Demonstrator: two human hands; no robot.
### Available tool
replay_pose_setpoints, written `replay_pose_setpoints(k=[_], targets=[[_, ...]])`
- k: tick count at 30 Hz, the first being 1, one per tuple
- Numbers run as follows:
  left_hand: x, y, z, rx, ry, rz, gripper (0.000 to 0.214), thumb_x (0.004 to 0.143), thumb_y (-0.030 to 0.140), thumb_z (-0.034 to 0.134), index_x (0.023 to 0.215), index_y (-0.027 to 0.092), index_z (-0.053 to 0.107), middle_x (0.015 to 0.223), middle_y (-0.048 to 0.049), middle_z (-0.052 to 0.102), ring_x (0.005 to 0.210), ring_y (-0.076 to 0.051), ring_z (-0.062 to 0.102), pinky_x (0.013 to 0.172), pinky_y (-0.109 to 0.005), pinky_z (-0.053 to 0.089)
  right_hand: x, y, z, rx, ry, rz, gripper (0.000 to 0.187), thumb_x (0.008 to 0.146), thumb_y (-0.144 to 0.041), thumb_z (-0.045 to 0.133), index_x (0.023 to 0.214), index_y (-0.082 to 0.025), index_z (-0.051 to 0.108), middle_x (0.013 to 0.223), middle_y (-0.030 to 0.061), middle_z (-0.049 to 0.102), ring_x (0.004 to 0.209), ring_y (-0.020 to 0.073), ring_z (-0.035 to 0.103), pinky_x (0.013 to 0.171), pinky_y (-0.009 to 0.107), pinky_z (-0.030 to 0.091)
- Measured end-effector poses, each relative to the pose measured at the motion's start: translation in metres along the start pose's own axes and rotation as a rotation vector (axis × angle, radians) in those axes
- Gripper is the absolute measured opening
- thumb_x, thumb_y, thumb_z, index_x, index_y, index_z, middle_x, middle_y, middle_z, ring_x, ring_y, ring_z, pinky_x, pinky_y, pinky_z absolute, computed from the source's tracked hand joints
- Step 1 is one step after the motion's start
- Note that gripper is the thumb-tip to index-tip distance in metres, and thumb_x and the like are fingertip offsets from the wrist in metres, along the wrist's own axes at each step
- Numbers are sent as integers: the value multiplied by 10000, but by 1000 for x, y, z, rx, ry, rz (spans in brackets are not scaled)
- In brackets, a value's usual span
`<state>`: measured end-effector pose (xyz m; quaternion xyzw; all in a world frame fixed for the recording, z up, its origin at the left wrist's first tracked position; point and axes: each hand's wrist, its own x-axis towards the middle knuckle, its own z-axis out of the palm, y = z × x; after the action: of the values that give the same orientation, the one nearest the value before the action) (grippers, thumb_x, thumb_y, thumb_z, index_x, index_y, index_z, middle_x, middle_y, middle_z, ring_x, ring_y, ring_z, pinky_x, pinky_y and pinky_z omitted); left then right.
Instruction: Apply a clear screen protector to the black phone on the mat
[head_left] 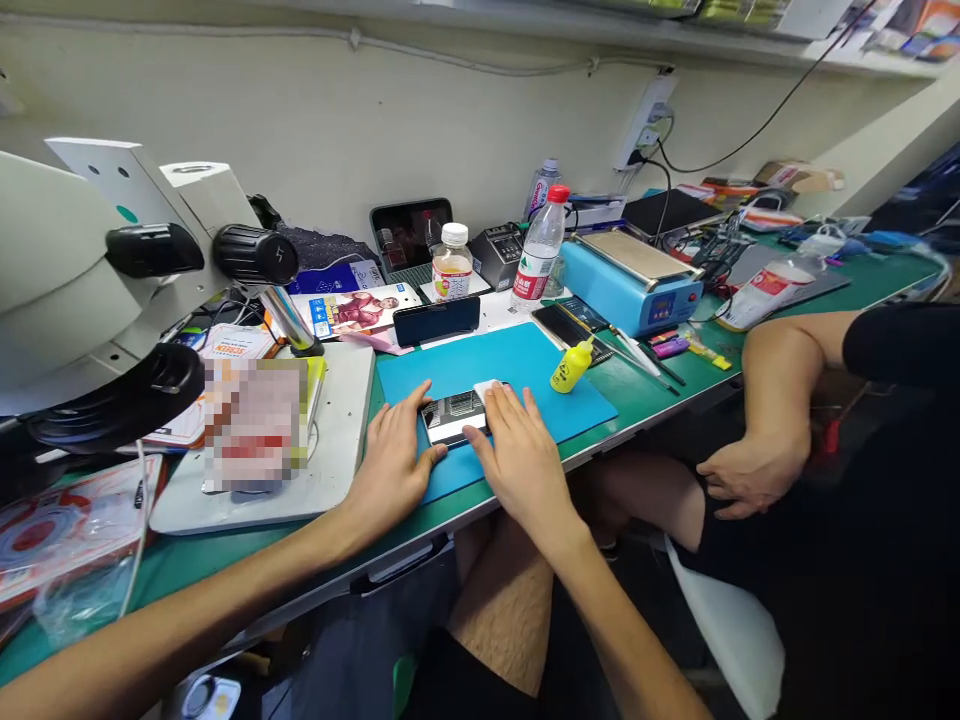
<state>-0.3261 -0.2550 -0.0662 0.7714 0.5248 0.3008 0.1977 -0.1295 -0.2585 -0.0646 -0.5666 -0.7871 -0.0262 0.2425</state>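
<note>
A dark smartphone (454, 412) lies flat on the blue mat, its glossy surface reflecting light. My left hand (396, 450) grips its left end, thumb at the near edge and fingers at the far edge. Over the phone's right end, my right hand (525, 455) presses a small white wipe (484, 387) with its fingertips; the thumb touches the phone's near side. Part of the wipe is hidden under the fingers. A yellow squeeze bottle (572, 366) stands upright on the mat, to the right of my right hand.
A microscope (82, 290) overhangs the left side, above a pale board (352, 400). Behind the blue mat (487, 352) stand a propped phone (437, 322), drink bottles (536, 255) and a blue heating plate machine (637, 285). Another person's hand (754, 475) rests at the right.
</note>
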Motion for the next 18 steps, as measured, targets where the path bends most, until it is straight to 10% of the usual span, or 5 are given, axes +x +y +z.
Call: replay_pose_setpoints(k=[11, 18], targets=[[-2, 2, -7, -282, 18, -87, 574, 993, 251, 408, 1562, 279, 338, 1545, -94, 521, 1486, -276, 416, 1261, -604, 204, -32, -44, -4, 101, -81, -164, 619, 1070, -483, 451, 1538, -79, 477, 1626, 149, 427, 1547, 288, 362, 1304, 509, 288], [2, -4, 1, -503, 179, -165, 535, 1076, 492, 340, 1569, 285, 316, 1583, -105, 458, 1516, -252, 375, 1274, -553, 230, 6, -50, 12, 101, -105, -200, 592, 1067, -421, 467, 1526, -47, 483, 1590, 192, 472, 1521, 299, 409, 1302, 526, 279]])
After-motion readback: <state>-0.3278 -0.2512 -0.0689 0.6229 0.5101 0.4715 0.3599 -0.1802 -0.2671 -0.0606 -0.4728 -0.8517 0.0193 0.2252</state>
